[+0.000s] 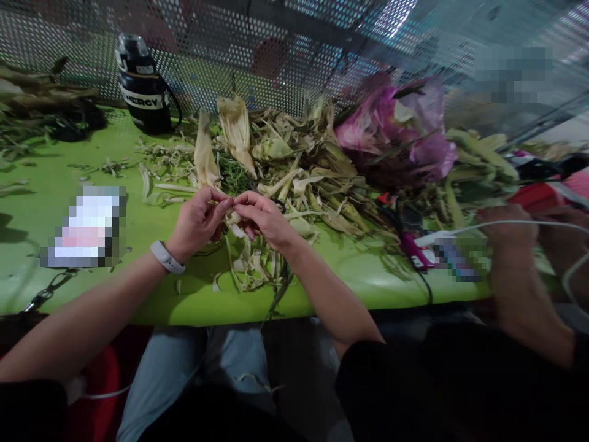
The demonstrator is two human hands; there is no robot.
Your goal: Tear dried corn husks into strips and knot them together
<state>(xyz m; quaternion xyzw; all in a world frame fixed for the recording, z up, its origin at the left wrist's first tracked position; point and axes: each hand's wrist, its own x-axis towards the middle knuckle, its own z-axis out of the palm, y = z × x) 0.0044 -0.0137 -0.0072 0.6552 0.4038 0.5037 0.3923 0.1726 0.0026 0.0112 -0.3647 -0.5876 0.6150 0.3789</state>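
My left hand (199, 222), with a white band (167, 256) on its wrist, is pinched at the fingertips. Against it, my right hand (267, 220) is closed in a pinch too, both sets of fingertips meeting over the green table (202, 307). What they hold between them is too small and covered to make out. Pale peeled husk strips (257, 264) lie under and in front of the hands. Just beyond, two dry corn husks (206, 156) stand near a bundle of thin green strands (237, 175).
A heap of dry husks (331, 196) spreads to the right, with a pink plastic bag (391, 135) behind. A black bottle (143, 92) stands at the back left. A phone (83, 227) lies left. Another person's hands (510, 230) are at the right, near a white cable (483, 224).
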